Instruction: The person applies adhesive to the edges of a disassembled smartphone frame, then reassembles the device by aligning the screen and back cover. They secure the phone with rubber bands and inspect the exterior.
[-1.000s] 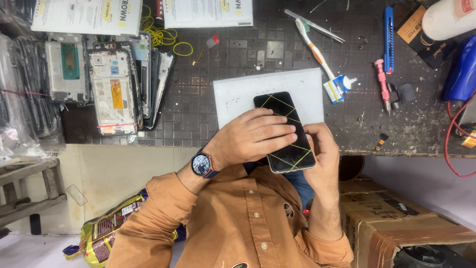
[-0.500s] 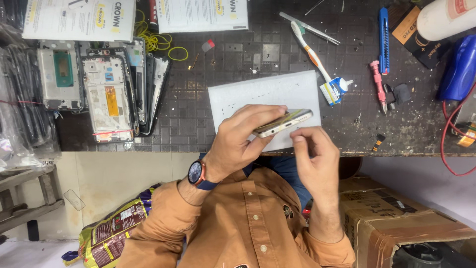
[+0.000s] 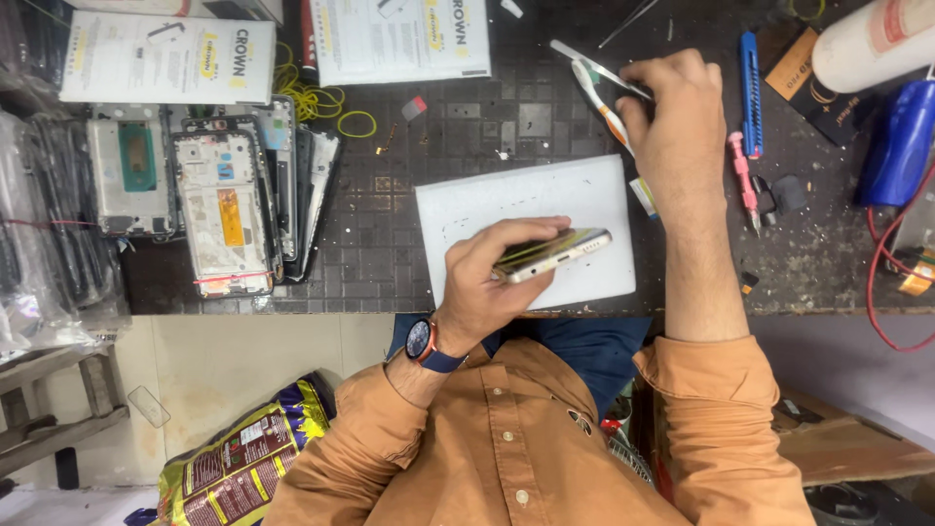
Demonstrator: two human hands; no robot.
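The phone sits edge-on in the left hand, pinched along its long sides between thumb and curled fingers, so only its pale metal rim and a sliver of its face show. It hangs just above the near part of a white mat on the dark bench. The right hand is stretched well beyond it, farther from the body, fingers drawn together at the metal tweezers; whether they already grip them I cannot tell, since the fingertips cover the spot. A toothbrush lies touching that hand's inner side. This looks like a tool-fetching step in a phone repair: one hand keeps the handset ready while the other gathers what is needed. The next move would call for a sure pinch on the thin tweezers, then bringing the tip to the phone's edge without scraping it.

Outward from the right hand lie a blue utility knife and a pink screwdriver. Away to the outer side of the left hand sits a cluster of stripped phone frames, with yellow rubber bands beyond.

The phone's screen and back are turned out of view, so its condition is unclear. The bottle and blue object at the far right are cut off.
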